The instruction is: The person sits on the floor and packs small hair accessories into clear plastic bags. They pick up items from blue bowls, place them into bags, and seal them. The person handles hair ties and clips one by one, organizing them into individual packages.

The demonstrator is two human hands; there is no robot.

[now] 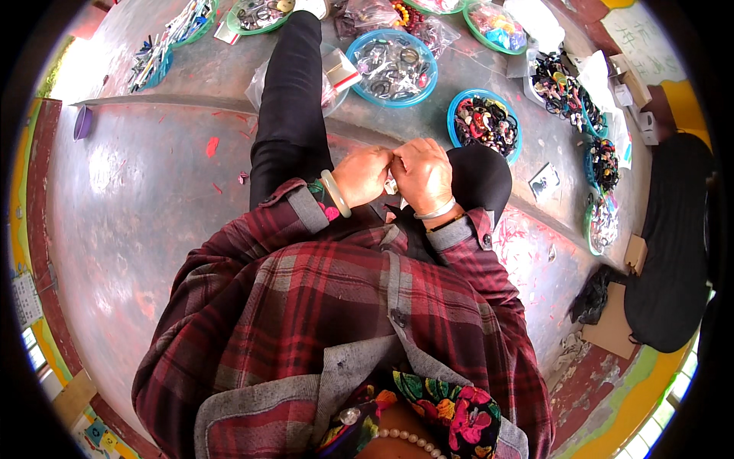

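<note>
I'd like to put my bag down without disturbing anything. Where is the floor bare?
The floor left of the outstretched leg is bare up to the red border. The far side is crowded: blue bowls of bangles and beads ring the hands, running round to the right past a black bag.

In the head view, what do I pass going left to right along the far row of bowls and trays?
Blue tray of mixed bits → green bowl of rings → blue bowl of dark bangles → blue bowl of mixed beads → further bead trays at the right edge.
</note>
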